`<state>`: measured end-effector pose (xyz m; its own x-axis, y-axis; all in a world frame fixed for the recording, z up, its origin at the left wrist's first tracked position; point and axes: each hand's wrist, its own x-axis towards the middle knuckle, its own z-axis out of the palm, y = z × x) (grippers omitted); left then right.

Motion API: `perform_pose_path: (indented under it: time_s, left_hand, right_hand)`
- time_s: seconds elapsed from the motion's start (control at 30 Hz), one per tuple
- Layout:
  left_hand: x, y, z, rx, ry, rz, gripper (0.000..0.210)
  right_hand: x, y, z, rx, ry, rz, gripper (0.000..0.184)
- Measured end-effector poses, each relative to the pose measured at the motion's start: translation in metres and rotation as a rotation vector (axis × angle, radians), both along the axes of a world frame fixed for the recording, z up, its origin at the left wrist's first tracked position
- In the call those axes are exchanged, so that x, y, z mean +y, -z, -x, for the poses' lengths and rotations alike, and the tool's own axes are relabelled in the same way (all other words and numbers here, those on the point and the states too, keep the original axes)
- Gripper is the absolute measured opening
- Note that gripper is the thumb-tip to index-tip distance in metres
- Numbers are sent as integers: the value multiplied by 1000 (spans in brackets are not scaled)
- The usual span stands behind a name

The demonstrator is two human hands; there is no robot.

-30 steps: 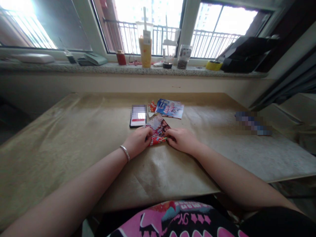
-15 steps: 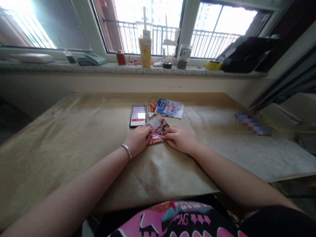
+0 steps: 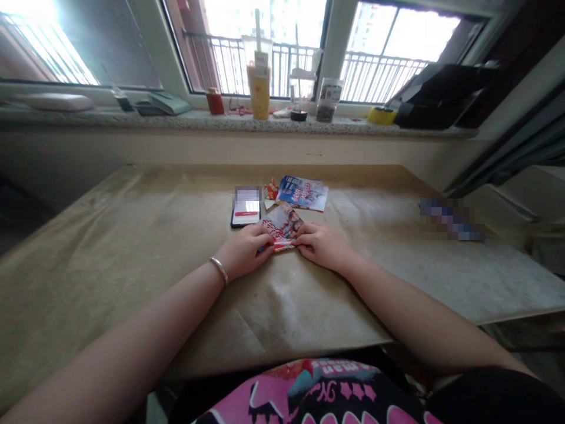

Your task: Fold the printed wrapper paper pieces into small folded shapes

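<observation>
A glossy printed sheet of paper (image 3: 286, 221) lies on the table between my hands, its near edge folded up into a narrow red-and-white strip. My left hand (image 3: 248, 250) pinches the left end of that fold, fingertips on the paper. At the right end, my right hand (image 3: 322, 246) grips the fold between thumb and fingers. Just beyond my left hand lies a phone (image 3: 246, 207) with a lit screen. Behind the sheet are a stack of blue printed leaflets (image 3: 304, 193) and a small orange-red paper piece (image 3: 271, 189).
The table (image 3: 176, 235) has a tan cover. A blurred flat item (image 3: 450, 219) lies on its right side. Along the windowsill (image 3: 194, 122) stand a tall cup of yellow drink (image 3: 259, 88), a red jar (image 3: 215, 102), clear containers, a yellow tape roll (image 3: 382, 116) and a black bag (image 3: 435, 97).
The near edge of the sheet is now folded narrower and flatter. My left hand has shifted slightly, its fingers now along the fold; my right hand stays almost in place.
</observation>
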<state>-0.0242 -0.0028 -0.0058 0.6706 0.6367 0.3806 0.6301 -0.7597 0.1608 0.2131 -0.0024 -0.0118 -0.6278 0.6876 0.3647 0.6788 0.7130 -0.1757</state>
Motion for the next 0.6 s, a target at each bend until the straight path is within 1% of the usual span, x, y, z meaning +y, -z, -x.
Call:
perform_pose_path:
  time_s: [0.07, 0.17, 0.33, 0.47, 0.6]
  left_hand:
    - [-2, 1, 1, -4, 25, -27, 22]
    - [-3, 2, 1, 4, 10, -67, 25]
    - [-5, -1, 1, 91, 31, -51, 29]
    - [-9, -6, 1, 134, 3, -78, 31]
    - [-11, -7, 0, 174, -19, -98, 31]
  right_hand:
    - [3, 1, -2, -2, 9, -7, 22]
    - [5, 1, -4, -3, 6, -11, 23]
    - [6, 1, -5, 12, -25, -17, 23]
    - [6, 0, -5, -1, -12, -23, 24]
    - [6, 0, -5, -28, -3, -38, 25]
